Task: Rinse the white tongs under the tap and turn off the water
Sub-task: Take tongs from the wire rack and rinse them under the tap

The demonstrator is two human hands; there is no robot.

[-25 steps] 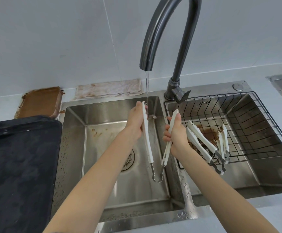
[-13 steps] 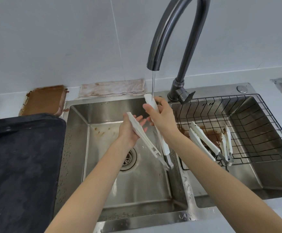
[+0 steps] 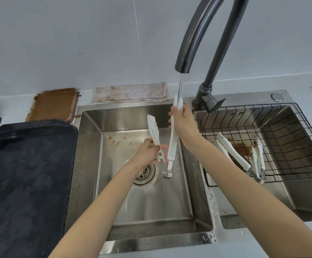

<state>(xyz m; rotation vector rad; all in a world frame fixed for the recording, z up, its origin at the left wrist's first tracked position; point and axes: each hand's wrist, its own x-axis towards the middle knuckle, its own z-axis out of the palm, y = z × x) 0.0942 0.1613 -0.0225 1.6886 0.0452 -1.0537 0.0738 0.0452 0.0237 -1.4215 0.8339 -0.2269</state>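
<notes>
— Where are the white tongs (image 3: pixel 171 144)?
— Over the left sink basin (image 3: pixel 147 205); your right hand (image 3: pixel 184 123) grips one arm under the tap (image 3: pixel 185 60) stream; your left hand (image 3: pixel 149 152) pinches the other arm.

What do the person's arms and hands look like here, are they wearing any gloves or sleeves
Both arms are bare from the frame's lower edge to the wrists: no sleeves show. The left hand and right hand are bare too, without gloves. No watch, bracelet or ring is visible on either.
</notes>
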